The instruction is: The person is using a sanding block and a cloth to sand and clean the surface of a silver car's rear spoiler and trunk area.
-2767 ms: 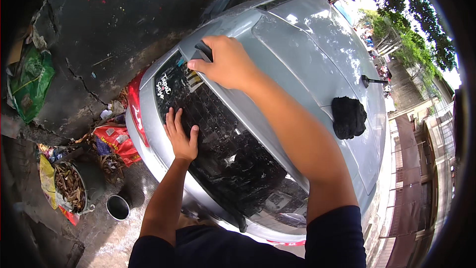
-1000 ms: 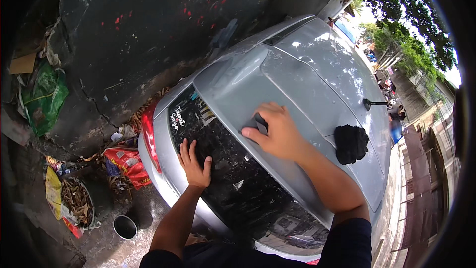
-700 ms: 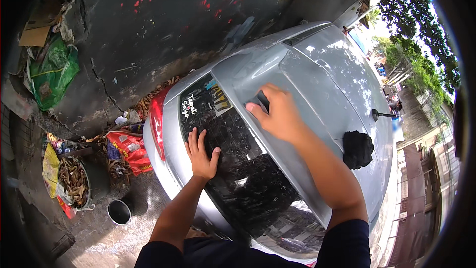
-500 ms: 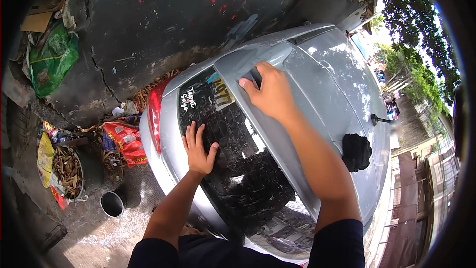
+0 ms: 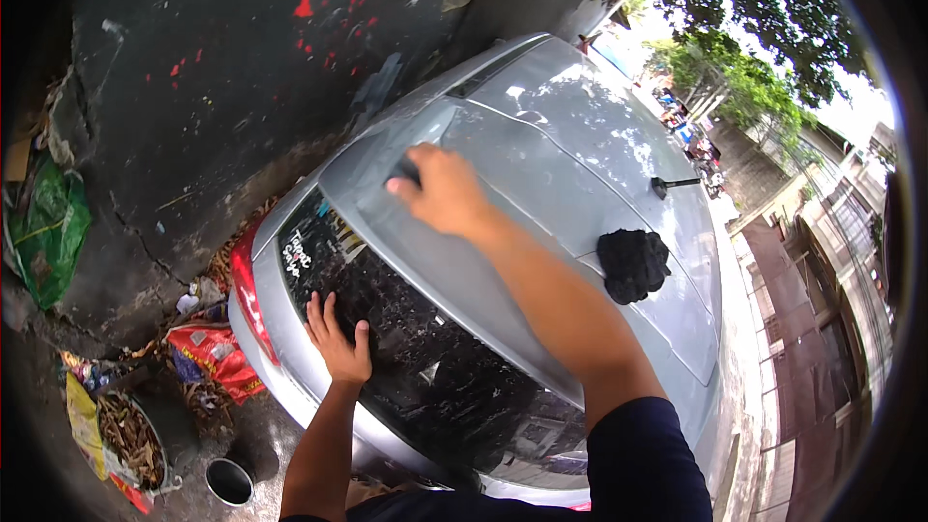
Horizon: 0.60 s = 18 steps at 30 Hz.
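A silver car [image 5: 570, 145] stands before me, its rear end nearest. My right hand [image 5: 449, 195] is closed round a small dark block [image 5: 406, 172], held against the rear edge of the roof above the window; its exact kind is not clear. Lower and to the left, my left hand [image 5: 338, 343] lies flat with fingers spread on the dark rear window [image 5: 425, 367], which carries white lettering and streaky smudges. A crumpled black cloth [image 5: 633, 266] rests on the roof, right of my right forearm.
A dark wall [image 5: 222, 87] runs close along the car's left side. Beside the red tail light [image 5: 253, 290] are a red sack [image 5: 217, 358], a bin of dry leaves [image 5: 130, 435] and a black bucket [image 5: 230, 481]. A short antenna [image 5: 667, 186] rises from the roof.
My view has shifted, so the car sits further left in it. The right hand, still gripping the dark block, is a little further in from the roof's rear edge. My left hand stays on the glass.
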Tool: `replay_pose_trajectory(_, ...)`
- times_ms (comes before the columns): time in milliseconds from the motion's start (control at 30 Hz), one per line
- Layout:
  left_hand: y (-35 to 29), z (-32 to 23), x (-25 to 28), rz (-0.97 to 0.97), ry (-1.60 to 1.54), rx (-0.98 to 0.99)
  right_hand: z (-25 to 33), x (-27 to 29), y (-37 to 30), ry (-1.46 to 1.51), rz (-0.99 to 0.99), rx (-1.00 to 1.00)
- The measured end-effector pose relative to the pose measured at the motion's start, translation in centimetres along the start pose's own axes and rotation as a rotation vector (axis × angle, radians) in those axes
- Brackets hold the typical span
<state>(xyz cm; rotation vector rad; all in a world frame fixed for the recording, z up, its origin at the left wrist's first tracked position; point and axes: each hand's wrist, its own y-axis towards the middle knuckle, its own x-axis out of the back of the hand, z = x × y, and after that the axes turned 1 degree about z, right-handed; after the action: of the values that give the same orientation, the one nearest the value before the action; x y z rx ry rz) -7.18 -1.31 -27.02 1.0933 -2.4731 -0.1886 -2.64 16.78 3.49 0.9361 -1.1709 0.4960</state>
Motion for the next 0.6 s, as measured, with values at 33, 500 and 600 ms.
replay_pose_trajectory(33, 0.0, 0.2, 0.0, -0.015, 0.008, -0.009, 0.9, -1.6, -0.7, 0.013, -0.09, 0.173)
replay_pose_trajectory(500, -0.2, 0.4, 0.0, -0.022, 0.007, -0.062, 0.0, 1.0, 0.2, 0.09, 0.156, -0.121)
replay_pose_trajectory(600, -0.1, 0.1, 0.2, -0.003, 0.017, -0.037, -0.5, 0.8, 0.2, 0.065, 0.104, -0.253)
